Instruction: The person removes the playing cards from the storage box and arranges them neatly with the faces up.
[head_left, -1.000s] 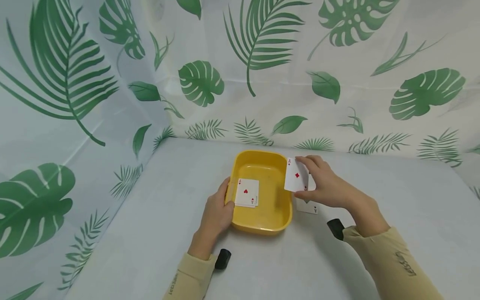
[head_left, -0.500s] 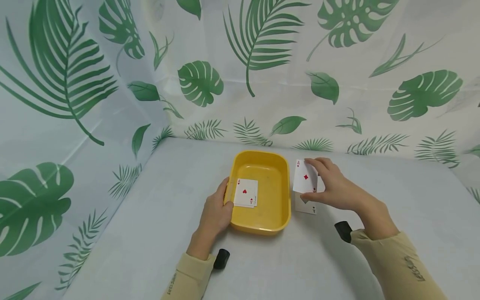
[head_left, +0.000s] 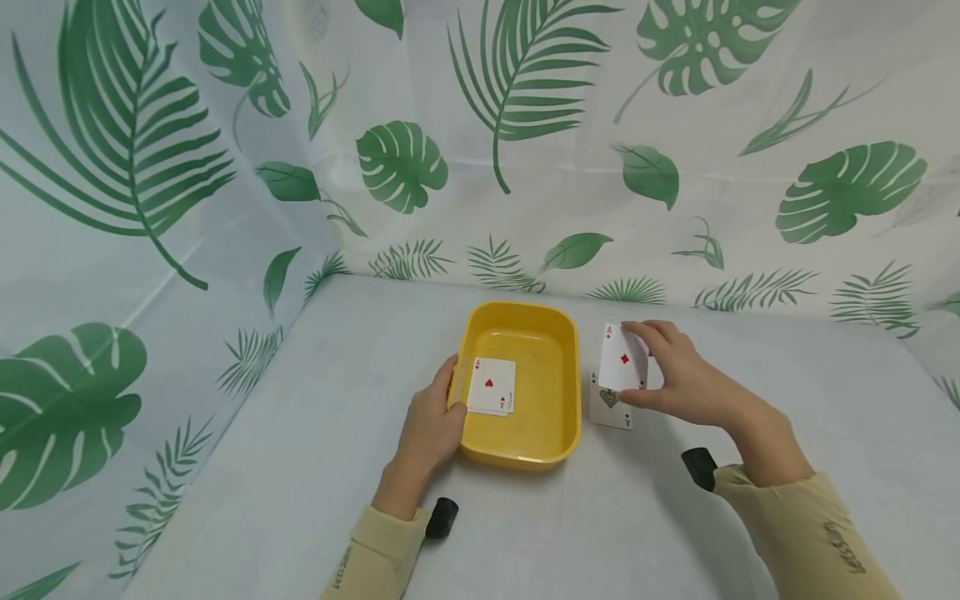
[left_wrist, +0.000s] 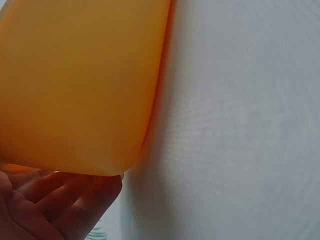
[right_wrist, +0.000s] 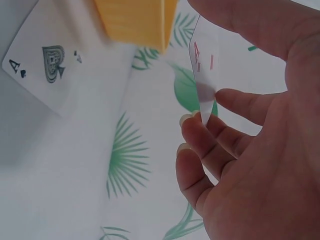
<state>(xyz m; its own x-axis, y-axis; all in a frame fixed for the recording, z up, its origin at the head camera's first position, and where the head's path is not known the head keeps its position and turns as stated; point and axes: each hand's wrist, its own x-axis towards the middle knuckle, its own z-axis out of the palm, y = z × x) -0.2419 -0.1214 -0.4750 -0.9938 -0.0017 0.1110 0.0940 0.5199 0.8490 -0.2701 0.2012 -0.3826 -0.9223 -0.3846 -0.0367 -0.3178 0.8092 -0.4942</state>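
Observation:
A yellow plastic tray stands on the table, with my left hand gripping its left side. In the left wrist view, the fingers touch the tray's outer wall. Inside the tray, at its left, an ace of hearts lies face up on at least one other card. Right of the tray, my right hand pinches an ace of diamonds by its edges, tilted and raised above the table. Below it an ace of spades lies face up, partly covered from the head camera.
A white cloth covers the table. Behind it and at the left hang white sheets with green leaf prints. A black wrist camera sits by the left cuff, another black camera by the right.
My right hand has carried the ace of diamonds rightward, from over the tray's right rim to above the ace of spades, which shows more now. The left hand and tray have barely moved.

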